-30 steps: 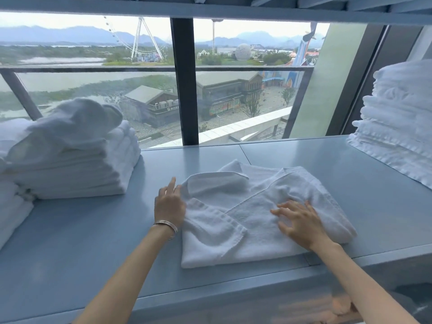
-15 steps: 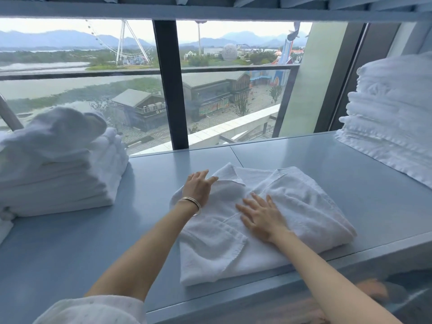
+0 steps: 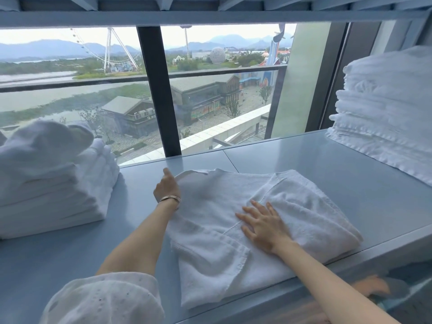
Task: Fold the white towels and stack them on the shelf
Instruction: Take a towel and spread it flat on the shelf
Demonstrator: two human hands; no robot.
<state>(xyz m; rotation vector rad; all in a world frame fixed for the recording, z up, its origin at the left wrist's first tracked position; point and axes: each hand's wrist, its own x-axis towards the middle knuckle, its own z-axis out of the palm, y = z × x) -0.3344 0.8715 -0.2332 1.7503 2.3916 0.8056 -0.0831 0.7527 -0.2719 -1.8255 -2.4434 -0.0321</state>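
A folded white towel [image 3: 210, 249] lies on the blue-grey shelf [image 3: 350, 178], near its front edge. My left hand [image 3: 166, 188] is at the towel's far left corner; its fingers reach past the edge and I cannot see whether they hold the cloth. Flat on the towel's middle rests my right hand [image 3: 263, 226], fingers spread and pressing down. A stack of folded white towels [image 3: 53, 183] stands at the left of the shelf, with a loosely bunched towel on top.
A taller pile of white towels [image 3: 385, 118] fills the shelf's right end. Behind the shelf is a large window with a dark upright post [image 3: 159, 90]. An upper shelf's underside [image 3: 210, 10] runs overhead.
My left hand has moved from the towel's near left side to its far left corner. My right hand slid left toward the towel's middle. The raised flap at the far left now lies flat.
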